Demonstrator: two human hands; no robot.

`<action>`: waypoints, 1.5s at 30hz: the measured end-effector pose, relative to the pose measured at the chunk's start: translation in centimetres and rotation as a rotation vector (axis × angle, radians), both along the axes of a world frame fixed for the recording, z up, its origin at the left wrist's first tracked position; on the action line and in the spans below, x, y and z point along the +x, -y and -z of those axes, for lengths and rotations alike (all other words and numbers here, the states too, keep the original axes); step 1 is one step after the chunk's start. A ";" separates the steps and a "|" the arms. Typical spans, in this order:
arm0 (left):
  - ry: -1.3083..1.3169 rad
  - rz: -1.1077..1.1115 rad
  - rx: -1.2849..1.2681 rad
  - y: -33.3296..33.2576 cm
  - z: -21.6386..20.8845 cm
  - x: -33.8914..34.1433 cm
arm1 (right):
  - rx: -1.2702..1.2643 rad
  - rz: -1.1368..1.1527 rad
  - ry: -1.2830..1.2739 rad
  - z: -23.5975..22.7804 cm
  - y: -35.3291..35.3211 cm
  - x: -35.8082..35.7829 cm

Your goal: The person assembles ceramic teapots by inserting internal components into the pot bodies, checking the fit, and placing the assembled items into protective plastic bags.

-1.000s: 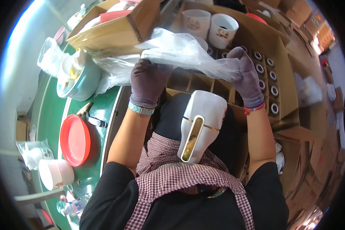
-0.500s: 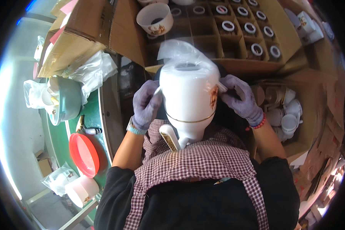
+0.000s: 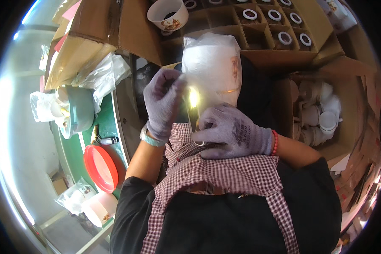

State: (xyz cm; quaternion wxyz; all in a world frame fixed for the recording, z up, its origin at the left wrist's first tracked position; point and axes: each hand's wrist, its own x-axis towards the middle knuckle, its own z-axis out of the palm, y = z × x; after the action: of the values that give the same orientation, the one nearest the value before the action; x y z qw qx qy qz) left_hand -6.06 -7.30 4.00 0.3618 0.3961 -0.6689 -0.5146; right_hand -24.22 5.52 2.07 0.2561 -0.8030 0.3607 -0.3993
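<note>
A white pot with a gold band and a brown-gold motif lies in front of my body, inside a clear plastic bag. Its gold-trimmed handle glints brightly on the left side. My left hand, in a grey-purple glove, is closed with its fingertips at the bag's left edge. Across the pot's near end lies my gloved right hand, its fingers curled around the part by the handle. That near end is mostly hidden under the right hand.
Ahead stands a cardboard carton with dividers holding several white-rimmed pieces; a patterned white bowl sits at its left. A box of white cups is on the right. On the green table at left are a red basin and a teal bucket.
The plastic bag has come down over the pot, which now sits farther forward. My right hand has moved from the pot's right side to its near end; my left hand stays at the left.
</note>
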 end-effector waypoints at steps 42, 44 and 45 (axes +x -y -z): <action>-0.367 -1.229 -0.194 3.1 -16.6 58.7 | 0.625 1.098 0.640 3.8 -6.7 -22.0; -0.265 -1.211 -0.181 6.7 -16.0 59.8 | 0.514 1.010 0.560 4.5 -7.7 -24.8; -0.201 -1.241 -0.200 6.9 -16.0 60.8 | 0.495 1.068 0.582 4.0 -7.8 -25.1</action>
State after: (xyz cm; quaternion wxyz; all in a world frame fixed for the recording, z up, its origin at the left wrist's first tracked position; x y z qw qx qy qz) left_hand 54.77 -14.24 19.98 0.6889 0.6242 -0.3224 -0.1787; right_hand -49.31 13.36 -1.91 0.2870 -0.2901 0.7071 -0.5775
